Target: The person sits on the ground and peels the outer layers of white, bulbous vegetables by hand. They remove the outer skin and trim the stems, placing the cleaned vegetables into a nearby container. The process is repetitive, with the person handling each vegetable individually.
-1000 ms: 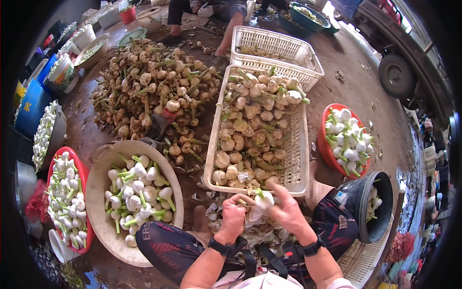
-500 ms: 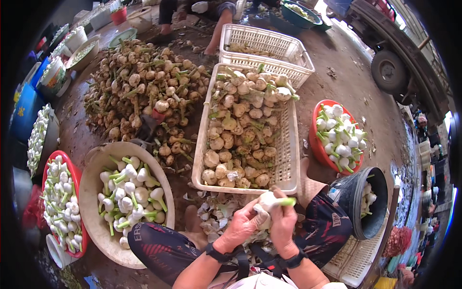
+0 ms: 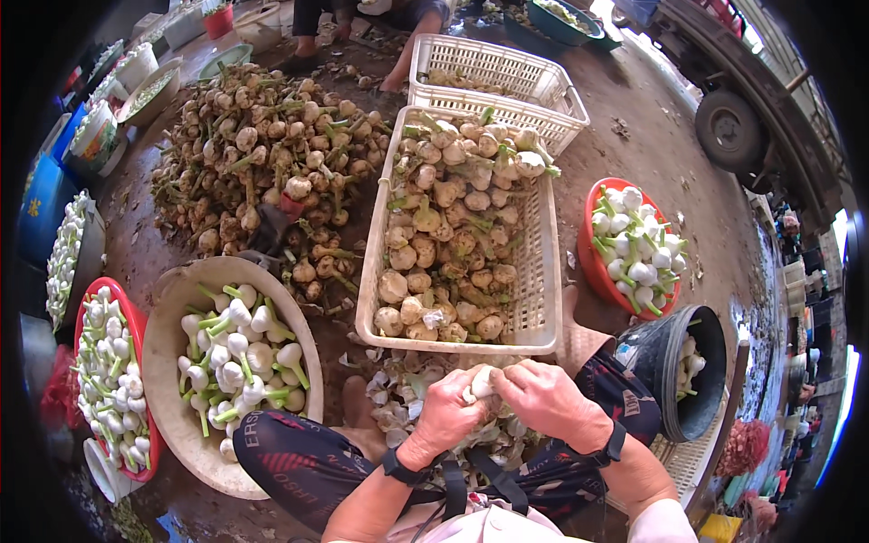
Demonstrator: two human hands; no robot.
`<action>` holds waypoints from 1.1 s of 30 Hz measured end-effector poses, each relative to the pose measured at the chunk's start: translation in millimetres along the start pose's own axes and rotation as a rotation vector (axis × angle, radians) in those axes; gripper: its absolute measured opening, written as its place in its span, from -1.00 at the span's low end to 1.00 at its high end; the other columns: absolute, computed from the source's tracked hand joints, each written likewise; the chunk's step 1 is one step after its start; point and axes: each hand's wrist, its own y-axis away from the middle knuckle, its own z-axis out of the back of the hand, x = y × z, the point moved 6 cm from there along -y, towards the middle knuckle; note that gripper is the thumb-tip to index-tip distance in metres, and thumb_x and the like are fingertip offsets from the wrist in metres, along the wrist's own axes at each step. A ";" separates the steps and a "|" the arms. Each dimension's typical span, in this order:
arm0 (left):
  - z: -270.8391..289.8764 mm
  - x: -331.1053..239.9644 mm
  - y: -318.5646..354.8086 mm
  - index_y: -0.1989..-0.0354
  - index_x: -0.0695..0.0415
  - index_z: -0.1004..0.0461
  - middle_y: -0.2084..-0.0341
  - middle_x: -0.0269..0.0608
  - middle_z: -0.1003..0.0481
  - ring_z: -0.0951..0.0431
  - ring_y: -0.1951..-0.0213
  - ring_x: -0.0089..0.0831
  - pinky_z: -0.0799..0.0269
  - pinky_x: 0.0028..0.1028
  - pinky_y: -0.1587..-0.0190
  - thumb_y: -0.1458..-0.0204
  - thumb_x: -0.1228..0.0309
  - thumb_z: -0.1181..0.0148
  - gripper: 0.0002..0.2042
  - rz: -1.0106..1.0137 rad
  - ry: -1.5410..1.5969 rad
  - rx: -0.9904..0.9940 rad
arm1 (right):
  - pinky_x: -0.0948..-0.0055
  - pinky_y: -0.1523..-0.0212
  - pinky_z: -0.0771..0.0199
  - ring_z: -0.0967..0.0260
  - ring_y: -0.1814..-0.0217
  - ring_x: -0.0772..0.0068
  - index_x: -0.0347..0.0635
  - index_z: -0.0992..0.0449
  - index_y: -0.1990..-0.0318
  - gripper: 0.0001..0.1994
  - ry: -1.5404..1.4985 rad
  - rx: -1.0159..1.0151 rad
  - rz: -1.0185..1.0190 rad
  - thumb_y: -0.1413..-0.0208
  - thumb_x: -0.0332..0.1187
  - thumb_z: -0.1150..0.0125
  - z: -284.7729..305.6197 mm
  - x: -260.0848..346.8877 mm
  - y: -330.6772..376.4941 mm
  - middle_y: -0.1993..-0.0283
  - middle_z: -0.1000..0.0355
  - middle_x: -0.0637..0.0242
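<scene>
A pale garlic bulb is pinched between my hands, over my lap. My left hand is closed round its lower left side. On its right, my right hand is closed with thumb and fingers at the bulb, covering part of it; the green stem does not show. Loose garlic skins are heaped beneath my hands. Just beyond stands a white plastic crate with unpeeled, soil-stained garlic. At my left a wide cream basin holds clean white garlic bulbs with green stems.
A big heap of unpeeled garlic lies far left. Red basins of white garlic stand left and right. A black bucket lies tilted by my right knee. Another person's leg shows beyond the crates, a vehicle wheel far right.
My right hand has swung outward to the right and now lies more level at the bulb. The bulb has turned, and its green stem has gone from sight. The view has shifted slightly.
</scene>
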 end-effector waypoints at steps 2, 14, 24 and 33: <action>0.8 0.9 -2.6 0.02 0.28 -0.44 0.30 0.05 -0.50 -0.54 0.28 -0.08 -0.46 -0.35 0.18 0.21 0.41 -0.34 -0.51 -0.099 -0.083 -0.008 | 0.42 0.40 -0.48 -0.41 0.41 0.32 -0.28 -0.47 0.24 -0.73 0.055 0.054 0.042 0.20 -0.50 -0.19 -7.2 3.8 2.5 0.42 -0.39 0.31; 0.9 26.8 4.5 -0.14 0.31 -0.30 0.03 -0.05 -0.47 -0.52 0.03 -0.27 -0.41 -0.33 -0.07 -0.03 0.27 -0.23 -0.47 0.256 1.173 0.143 | 0.30 0.46 -0.44 -0.42 0.51 0.14 -0.22 -0.46 0.46 -0.96 -0.516 -0.318 -0.570 0.10 -0.52 -0.21 -32.6 -21.9 37.8 0.52 -0.41 0.15; -2.1 30.5 4.0 -0.01 0.25 -0.39 0.29 -0.24 -0.53 -0.53 0.37 -0.51 -0.50 -0.50 0.27 -0.14 0.09 -0.09 -0.54 0.343 1.175 0.001 | 0.22 0.22 -0.44 -0.40 0.20 0.11 -0.23 -0.41 0.26 -0.78 -0.212 0.207 -0.429 0.09 -0.42 -0.23 -51.9 8.3 45.9 0.29 -0.40 0.18; -8.9 30.5 7.5 0.03 0.26 -0.43 0.53 -0.42 -0.44 -0.33 0.52 -0.74 -0.23 -0.69 0.52 -0.22 0.13 0.00 -0.60 0.346 0.515 0.003 | 0.49 0.26 -0.52 -0.49 0.27 0.43 -0.33 -0.47 0.10 -0.76 -1.358 -0.411 -0.967 -0.19 -0.34 -0.10 -67.3 -54.2 13.6 0.29 -0.52 0.24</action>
